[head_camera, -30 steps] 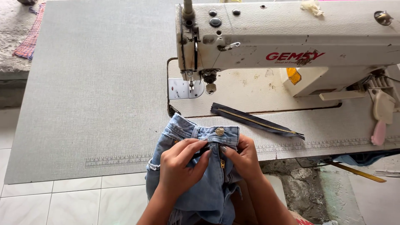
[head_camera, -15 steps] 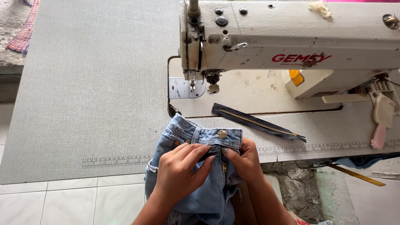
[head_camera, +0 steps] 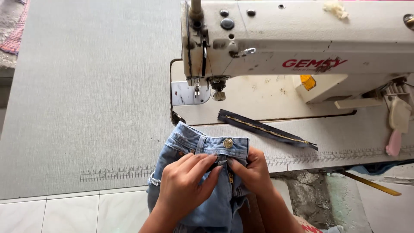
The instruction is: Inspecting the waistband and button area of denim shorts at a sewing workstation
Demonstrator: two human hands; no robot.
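Note:
A pair of light blue jeans [head_camera: 189, 144] lies over the near edge of the grey sewing table [head_camera: 86, 108], waistband up, with a brass button [head_camera: 227, 143] showing. My left hand [head_camera: 185, 183] presses on the fly just below the waistband. My right hand [head_camera: 252, 170] pinches the fly edge beside it, fingertips meeting the left hand's near the zipper. A loose dark zipper with brass teeth [head_camera: 267, 129] lies on the table just beyond the jeans. Behind it stands a cream industrial sewing machine [head_camera: 302, 39], its needle and presser foot [head_camera: 197, 88] above a metal plate.
A pink and cream brush [head_camera: 396, 129] lies at the right end of the table. A yellow stick [head_camera: 373, 183] pokes out below the table edge on the right. White floor tiles [head_camera: 56, 213] show at lower left. A printed ruler [head_camera: 116, 174] runs along the table's front.
The view has shifted slightly; the jeans and both hands stay in almost the same place, fingers still working at the fly below the waistband.

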